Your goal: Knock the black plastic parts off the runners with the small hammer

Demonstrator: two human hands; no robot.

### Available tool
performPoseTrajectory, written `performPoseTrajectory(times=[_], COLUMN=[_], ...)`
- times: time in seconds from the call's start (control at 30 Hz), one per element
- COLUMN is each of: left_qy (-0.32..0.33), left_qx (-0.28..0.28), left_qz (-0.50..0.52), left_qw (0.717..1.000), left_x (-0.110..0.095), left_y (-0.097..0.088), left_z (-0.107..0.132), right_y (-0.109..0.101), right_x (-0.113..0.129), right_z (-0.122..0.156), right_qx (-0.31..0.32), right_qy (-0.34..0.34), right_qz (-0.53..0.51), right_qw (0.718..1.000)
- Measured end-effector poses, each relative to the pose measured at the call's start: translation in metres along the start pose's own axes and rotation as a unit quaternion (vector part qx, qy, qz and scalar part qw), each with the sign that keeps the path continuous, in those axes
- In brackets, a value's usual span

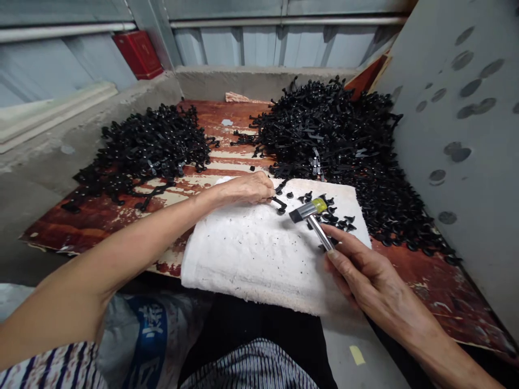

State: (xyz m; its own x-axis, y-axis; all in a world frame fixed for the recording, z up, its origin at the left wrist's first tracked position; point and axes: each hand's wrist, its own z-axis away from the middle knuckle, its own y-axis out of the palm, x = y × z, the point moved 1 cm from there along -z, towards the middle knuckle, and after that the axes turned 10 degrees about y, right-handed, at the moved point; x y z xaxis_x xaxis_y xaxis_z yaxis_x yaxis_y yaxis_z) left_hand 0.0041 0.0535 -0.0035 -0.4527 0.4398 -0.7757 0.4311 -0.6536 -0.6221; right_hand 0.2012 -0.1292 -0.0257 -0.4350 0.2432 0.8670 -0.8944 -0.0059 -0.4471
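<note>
My right hand [357, 265] grips the metal handle of a small mallet [318, 227]. The mallet's head has one black face and one yellow face, and it hangs above the white cloth [239, 254]. At the cloth's far edge, my left hand [251, 188] is closed on a slim black part [279, 204] with a round end, which sticks out to the right of the fingers. Several small black round-based pieces [334, 219] lie scattered on the cloth beyond the mallet, and one more black piece [290, 195] sits just right of my left hand.
A large heap of black parts [324, 129] covers the back right of the worn red-brown table [227, 156]. A smaller heap [150, 143] stands at the left. A grey panel [458, 135] rises along the right side, and a red box [138, 54] is at the back left.
</note>
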Motion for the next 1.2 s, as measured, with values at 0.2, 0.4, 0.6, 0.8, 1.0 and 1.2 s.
performPoseTrajectory(times=[0.2,0.4,0.6,0.8,1.0,1.2], left_qy=[-0.011,-0.024,0.002,0.003,0.014,0.011], left_qx=[0.003,-0.008,-0.008,0.008,0.004,-0.01], left_qz=[-0.012,-0.025,0.009,-0.028,0.005,0.025], left_qw=[1.0,0.999,1.0,1.0,1.0,1.0], left_x=[0.002,-0.002,-0.003,-0.002,0.006,0.007], left_y=[-0.001,-0.003,-0.001,-0.002,0.0,0.003], left_z=[0.0,0.0,0.001,0.001,0.0,-0.002], right_y=[-0.006,-0.004,0.002,-0.005,-0.002,-0.001], right_x=[0.025,0.038,0.036,0.04,0.037,0.035], right_z=[-0.037,-0.063,-0.077,-0.074,-0.081,-0.081], right_qx=[-0.101,-0.151,-0.116,-0.188,-0.115,-0.115], right_qy=[-0.168,-0.24,-0.222,-0.289,-0.236,-0.207], right_qz=[0.181,0.299,0.413,0.333,0.379,0.406], right_qw=[0.964,0.911,0.876,0.878,0.888,0.883])
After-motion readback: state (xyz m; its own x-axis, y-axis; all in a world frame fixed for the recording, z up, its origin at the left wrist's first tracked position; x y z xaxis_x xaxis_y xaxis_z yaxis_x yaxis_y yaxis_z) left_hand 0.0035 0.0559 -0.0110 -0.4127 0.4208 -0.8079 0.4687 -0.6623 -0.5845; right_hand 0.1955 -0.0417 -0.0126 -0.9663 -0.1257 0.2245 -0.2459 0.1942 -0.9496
